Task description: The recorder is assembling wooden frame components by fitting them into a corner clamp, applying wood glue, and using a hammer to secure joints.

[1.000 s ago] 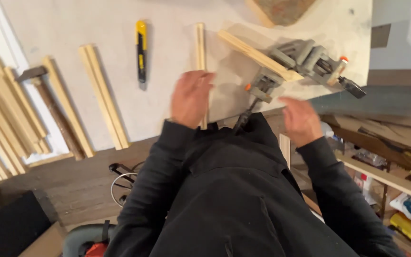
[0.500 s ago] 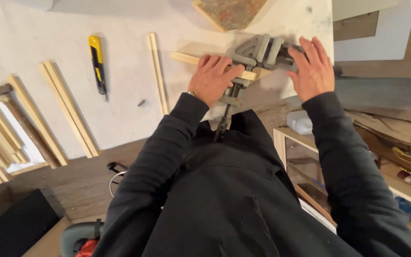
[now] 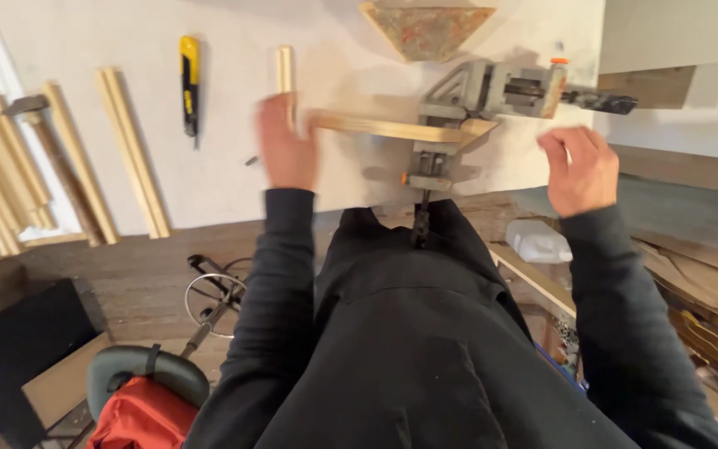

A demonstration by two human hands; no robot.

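Clamped in the grey corner clamp (image 3: 479,104) on the white worktop (image 3: 226,166), the light, stiff wooden strip (image 3: 384,127) is touched at its free end by the blurred left hand (image 3: 286,150), its grip indiscernible, while the right hand (image 3: 579,170) is held loosely curled, empty.

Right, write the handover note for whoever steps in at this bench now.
Left hand: open, blurred, at the free end of the wood strip; whether it touches is unclear.
Right hand: loosely curled, holding nothing, just below the clamp's handle.
Corner clamp sits on the white board; the strip's right end lies in it, next to a second, mitred piece.
Done: both pieces seated in the clamp.
Left: how tight the clamp is cannot be judged. Spare strips, a utility knife and a hammer lie to the left.
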